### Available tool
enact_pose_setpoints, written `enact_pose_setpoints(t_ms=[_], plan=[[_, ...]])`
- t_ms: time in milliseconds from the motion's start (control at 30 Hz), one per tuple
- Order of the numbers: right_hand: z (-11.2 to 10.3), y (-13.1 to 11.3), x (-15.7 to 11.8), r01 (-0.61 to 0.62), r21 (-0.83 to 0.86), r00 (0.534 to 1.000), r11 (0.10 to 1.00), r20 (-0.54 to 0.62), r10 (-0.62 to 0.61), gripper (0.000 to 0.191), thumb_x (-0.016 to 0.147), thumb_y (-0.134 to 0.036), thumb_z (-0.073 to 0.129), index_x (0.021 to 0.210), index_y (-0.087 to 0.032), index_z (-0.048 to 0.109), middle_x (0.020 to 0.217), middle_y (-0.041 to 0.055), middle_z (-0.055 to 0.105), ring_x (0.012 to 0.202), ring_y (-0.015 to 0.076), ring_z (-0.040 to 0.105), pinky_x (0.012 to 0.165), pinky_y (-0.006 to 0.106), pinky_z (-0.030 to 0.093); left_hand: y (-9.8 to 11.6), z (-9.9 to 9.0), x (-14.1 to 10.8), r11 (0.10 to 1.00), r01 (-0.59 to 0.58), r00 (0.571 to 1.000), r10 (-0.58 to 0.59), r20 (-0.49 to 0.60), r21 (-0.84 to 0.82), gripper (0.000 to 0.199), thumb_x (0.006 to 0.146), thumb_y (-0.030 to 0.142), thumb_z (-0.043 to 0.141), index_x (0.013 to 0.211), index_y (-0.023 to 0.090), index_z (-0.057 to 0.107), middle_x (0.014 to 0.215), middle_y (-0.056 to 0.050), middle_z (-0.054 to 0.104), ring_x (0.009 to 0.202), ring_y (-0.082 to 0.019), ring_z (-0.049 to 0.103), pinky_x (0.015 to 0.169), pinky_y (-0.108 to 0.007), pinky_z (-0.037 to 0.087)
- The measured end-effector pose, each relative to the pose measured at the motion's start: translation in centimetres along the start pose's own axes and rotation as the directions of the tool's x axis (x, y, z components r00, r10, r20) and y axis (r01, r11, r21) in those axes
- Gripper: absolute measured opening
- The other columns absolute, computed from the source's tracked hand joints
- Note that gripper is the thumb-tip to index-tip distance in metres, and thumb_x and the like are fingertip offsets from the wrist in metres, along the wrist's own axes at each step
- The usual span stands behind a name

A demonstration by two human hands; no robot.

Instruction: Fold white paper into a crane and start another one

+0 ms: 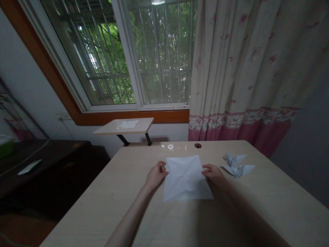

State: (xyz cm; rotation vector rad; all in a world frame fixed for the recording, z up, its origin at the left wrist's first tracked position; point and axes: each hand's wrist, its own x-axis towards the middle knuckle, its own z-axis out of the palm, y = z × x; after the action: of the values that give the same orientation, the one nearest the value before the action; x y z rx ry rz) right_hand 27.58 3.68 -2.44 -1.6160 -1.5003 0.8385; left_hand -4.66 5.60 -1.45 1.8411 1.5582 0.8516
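Note:
A white square sheet of paper (pixel 185 179) with faint creases lies unfolded over the wooden table (pixel 123 171), its upper part between my two hands. My left hand (pixel 156 174) pinches the sheet's left edge between thumb and fingers. On the opposite side my right hand (pixel 214 173) grips the right edge in the same way. To the right of my right hand sit folded paper pieces (pixel 238 166) with pointed wings, close together on the tabletop.
A small raised shelf (pixel 108 128) at the table's back left bears white paper (pixel 128 124). Behind the table are a barred window and a curtain (pixel 231 68). A round hole (pixel 197 145) is near the back edge. A dark desk (pixel 51 151) stands at the left.

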Motion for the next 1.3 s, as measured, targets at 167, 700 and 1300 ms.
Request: enact_pose_setpoints(t_ms=[167, 700, 1300], plan=[[-0.1, 0.8, -0.3, 0.062, -0.016, 0.998, 0.998, -0.011, -0.062, 0.022, 0.075, -0.040, 0.061, 0.078, -0.022, 0.072, 0.074, 0.0061, 0.075, 0.069, 0.0247, 0.070, 0.066, 0.034, 0.053, 0.1, 1.0, -0.3, 0.999, -0.050, 0.999, 0.049, -0.020, -0.019, 0.037, 0.076, 0.029, 0.074, 0.110, 0.021, 0.060, 0.077, 0.002, 0.066, 0.073, -0.018, 0.064, 0.067, -0.025, 0.044], [-1.0, 2.4, -0.7, 0.198, -0.030, 0.971, 0.980, -0.128, -0.200, 0.025, 0.068, -0.036, 0.064, 0.089, -0.024, 0.069, 0.081, 0.0058, 0.075, 0.069, 0.0248, 0.067, 0.070, 0.039, 0.054, -0.6, 2.0, -0.8, 0.973, -0.208, 0.968, 0.219, -0.121, 0.102, 0.070, 0.072, 0.022, 0.082, 0.134, 0.020, 0.051, 0.105, -0.006, 0.067, 0.098, -0.026, 0.060, 0.090, -0.039, 0.044], [-0.3, 4.0, -0.2, 0.418, -0.064, 0.884, 0.906, -0.202, -0.422, 0.050, 0.067, -0.021, 0.059, 0.116, -0.020, 0.066, 0.091, 0.0073, 0.066, 0.079, 0.0234, 0.059, 0.075, 0.039, 0.053, 0.7, 1.7, -1.4, 0.918, -0.260, 0.962, 0.221, -0.160, -0.300, 0.062, 0.063, 0.020, 0.079, 0.124, 0.021, 0.064, 0.104, -0.006, 0.062, 0.102, -0.027, 0.057, 0.098, -0.043, 0.042]])
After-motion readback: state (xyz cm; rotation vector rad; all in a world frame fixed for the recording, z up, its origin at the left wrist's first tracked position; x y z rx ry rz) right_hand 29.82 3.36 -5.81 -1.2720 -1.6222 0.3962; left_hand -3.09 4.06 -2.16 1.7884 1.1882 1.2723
